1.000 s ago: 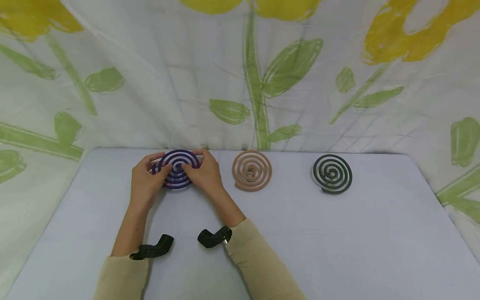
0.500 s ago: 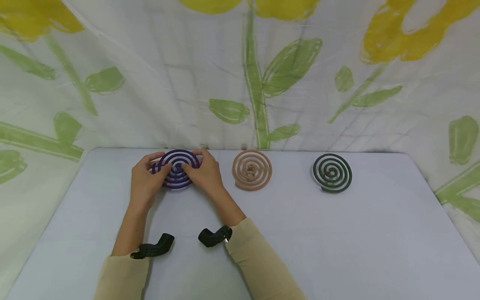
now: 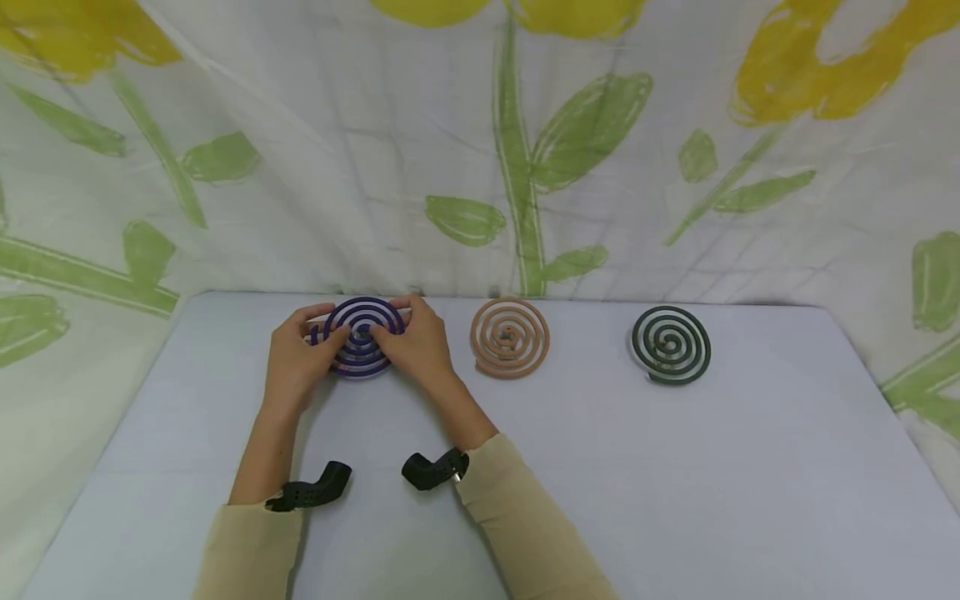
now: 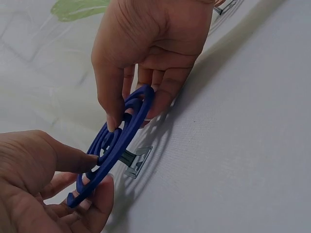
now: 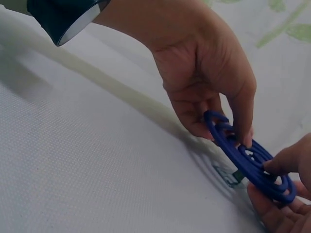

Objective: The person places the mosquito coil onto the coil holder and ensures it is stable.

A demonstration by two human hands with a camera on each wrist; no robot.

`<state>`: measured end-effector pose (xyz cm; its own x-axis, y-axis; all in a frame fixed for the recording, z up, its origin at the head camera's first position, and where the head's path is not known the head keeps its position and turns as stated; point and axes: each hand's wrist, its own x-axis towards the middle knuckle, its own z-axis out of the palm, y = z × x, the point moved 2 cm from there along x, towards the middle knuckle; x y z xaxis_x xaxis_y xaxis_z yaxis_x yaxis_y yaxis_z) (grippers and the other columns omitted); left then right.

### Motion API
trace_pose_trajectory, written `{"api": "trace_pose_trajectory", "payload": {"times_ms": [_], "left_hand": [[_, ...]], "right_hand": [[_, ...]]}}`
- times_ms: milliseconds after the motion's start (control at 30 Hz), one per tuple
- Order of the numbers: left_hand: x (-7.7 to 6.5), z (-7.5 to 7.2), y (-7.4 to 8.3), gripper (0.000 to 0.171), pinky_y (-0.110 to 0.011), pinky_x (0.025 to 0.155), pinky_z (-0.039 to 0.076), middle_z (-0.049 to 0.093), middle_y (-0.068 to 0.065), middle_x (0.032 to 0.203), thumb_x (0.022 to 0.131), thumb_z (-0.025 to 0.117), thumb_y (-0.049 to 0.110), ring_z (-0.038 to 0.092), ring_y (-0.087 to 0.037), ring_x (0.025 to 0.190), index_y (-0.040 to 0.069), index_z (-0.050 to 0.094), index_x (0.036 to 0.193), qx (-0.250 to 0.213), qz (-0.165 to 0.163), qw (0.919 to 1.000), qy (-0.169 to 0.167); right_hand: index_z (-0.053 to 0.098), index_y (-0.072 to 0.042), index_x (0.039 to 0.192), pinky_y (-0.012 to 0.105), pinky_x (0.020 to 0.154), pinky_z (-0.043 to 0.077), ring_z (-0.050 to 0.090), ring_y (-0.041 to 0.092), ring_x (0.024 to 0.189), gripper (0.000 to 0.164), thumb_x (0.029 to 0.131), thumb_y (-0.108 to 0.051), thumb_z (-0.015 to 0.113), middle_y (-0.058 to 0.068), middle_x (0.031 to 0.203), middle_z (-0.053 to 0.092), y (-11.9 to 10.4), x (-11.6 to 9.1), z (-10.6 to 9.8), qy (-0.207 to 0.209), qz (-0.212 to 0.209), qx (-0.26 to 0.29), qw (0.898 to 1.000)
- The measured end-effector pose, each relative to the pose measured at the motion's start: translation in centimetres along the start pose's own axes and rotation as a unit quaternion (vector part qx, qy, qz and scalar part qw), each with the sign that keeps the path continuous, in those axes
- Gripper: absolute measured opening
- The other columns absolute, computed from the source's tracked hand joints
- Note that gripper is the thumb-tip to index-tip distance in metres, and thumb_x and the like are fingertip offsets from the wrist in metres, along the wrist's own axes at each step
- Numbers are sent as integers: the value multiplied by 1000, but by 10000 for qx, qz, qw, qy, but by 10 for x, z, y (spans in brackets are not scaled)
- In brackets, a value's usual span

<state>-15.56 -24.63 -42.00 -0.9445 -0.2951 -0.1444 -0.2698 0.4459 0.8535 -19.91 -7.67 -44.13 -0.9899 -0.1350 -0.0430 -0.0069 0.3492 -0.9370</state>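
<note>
A blue mosquito coil (image 4: 129, 138) is raised on a small metal stand (image 4: 130, 158) at the left back of the table. My left hand (image 3: 295, 358) holds the coil's left side, thumb on the upper face near the centre and fingers underneath. On the other side my right hand (image 3: 420, 348) pinches the coil the same way. Both wrist views show the stand's foot below the spiral, the coil tilted in those pictures. How the stand's tip meets the coil's centre is hard to make out.
An orange-brown mosquito coil (image 3: 510, 374) lies right of my hands, with a bit of metal showing at its centre. Farther right is a dark green mosquito coil (image 3: 670, 342). The white table (image 3: 675, 483) ends at a flower-painted curtain (image 3: 360, 167).
The head view has shifted slightly, so everything sits a little farther right in it. Both hands keep their hold on the blue coil, with hardly any movement.
</note>
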Motion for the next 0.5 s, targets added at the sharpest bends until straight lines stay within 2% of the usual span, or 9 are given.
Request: {"api": "trace_pose_trajectory", "payload": {"times_ms": [267, 333, 400, 500], "left_hand": [[1, -1, 3, 53, -13, 61, 52, 65, -26, 136, 101, 70, 26, 65, -18, 88, 5, 58, 148, 418, 259, 9988, -25], [1, -2, 3, 53, -13, 64, 51, 66, -26, 135, 101, 70, 28, 68, -22, 91, 5, 58, 148, 522, 270, 9983, -4], [0, -2, 4, 53, -16, 73, 50, 66, -26, 137, 101, 69, 29, 68, -29, 102, 6, 58, 148, 671, 274, 9974, 31], [-1, -4, 4, 54, -32, 87, 53, 64, -27, 141, 102, 68, 29, 66, -39, 120, 6, 57, 149, 817, 246, 9963, 57]], "right_hand": [[67, -8, 128, 19, 69, 54, 68, 14, 79, 45, 89, -23, 82, 12, 97, 79, -1, 1, -4, 77, -19, -96, 9999], [66, -8, 128, 20, 69, 53, 69, 15, 80, 45, 89, -23, 83, 12, 97, 80, -1, 1, -3, 99, -35, -129, 9999], [66, -9, 129, 20, 72, 54, 70, 16, 84, 46, 88, -23, 83, 11, 100, 80, 0, 1, -1, 116, -44, -176, 9998], [67, -10, 129, 22, 80, 56, 71, 19, 94, 45, 88, -23, 82, 11, 105, 79, 0, 0, 1, 122, -51, -260, 9996]]}}
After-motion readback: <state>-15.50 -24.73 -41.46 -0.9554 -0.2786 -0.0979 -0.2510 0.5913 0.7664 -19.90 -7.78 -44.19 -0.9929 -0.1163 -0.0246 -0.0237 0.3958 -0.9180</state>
